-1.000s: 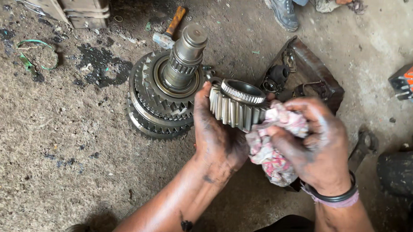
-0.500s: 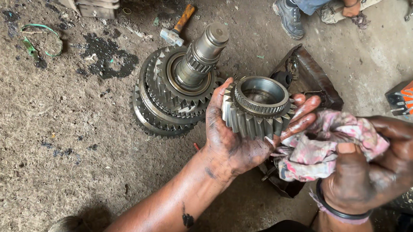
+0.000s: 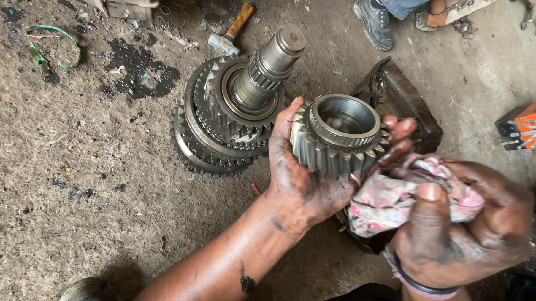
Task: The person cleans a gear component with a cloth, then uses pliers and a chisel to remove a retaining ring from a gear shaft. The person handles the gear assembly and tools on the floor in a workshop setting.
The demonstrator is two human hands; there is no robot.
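Where the greasy left hand cups from below, a helical gear with a smooth open bore, palm and fingers wrapped round its toothed side, thumb up along the left flank, fingertips showing past the right edge. Bore facing up, gear tilted slightly toward the camera. Right hand closed in a fist round a crumpled pink-and-white rag, thumb pressed over the top of the cloth; rag just beside the gear's lower right edge, touching the left fingertips or very near them, contact not certain. Dark band on the right wrist.

Left of the held gear, on the dirt floor: stacked gear cluster on a splined shaft, shaft standing up and leaning right. Beyond it, a hammer with an orange-brown handle, lying flat. Behind the gear, a dark rusty metal housing, partly hidden. Oil stain and a loop of green strap at upper left. Top edge: another person's shoe. Right edge: orange-and-black object, kind not discernible.
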